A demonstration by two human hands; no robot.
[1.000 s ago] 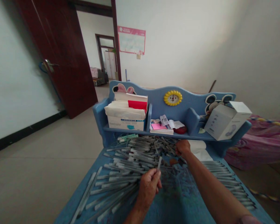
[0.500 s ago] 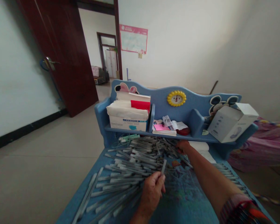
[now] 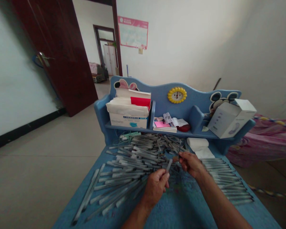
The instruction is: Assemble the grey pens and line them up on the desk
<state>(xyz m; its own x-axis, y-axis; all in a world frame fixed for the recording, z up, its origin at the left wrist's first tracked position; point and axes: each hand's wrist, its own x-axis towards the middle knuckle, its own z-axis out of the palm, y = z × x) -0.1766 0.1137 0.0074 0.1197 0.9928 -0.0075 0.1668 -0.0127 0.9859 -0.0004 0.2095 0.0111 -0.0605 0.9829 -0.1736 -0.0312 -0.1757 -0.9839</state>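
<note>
My left hand (image 3: 156, 185) is closed round a pale translucent tube (image 3: 169, 165) that looks like a pen barrel; its upper end sticks out above the fingers. To the right and slightly farther away, my right hand (image 3: 191, 163) pinches a thin dark stick (image 3: 180, 147) pointing upward, too small to name surely. The hands are apart, over the blue desk (image 3: 181, 206). Left of and beyond them spreads a loose heap of similar grey tubes with dark ends (image 3: 133, 165). A row of such tubes (image 3: 228, 181) lies side by side on the right, beyond my right forearm.
At the back, the desk's raised shelf holds a tissue-topped box (image 3: 128, 116), papers (image 3: 165, 124) and a white carton (image 3: 231, 119). A white paper roll (image 3: 197, 143) lies below it. A yellow flower-shaped clock (image 3: 177, 95) is on the backboard. A dark red door (image 3: 54, 54) stands left.
My right hand has drawn back toward me from the far heap and now holds the thin dark stick upright. My left hand keeps its tube almost in place. The view has shifted slightly.
</note>
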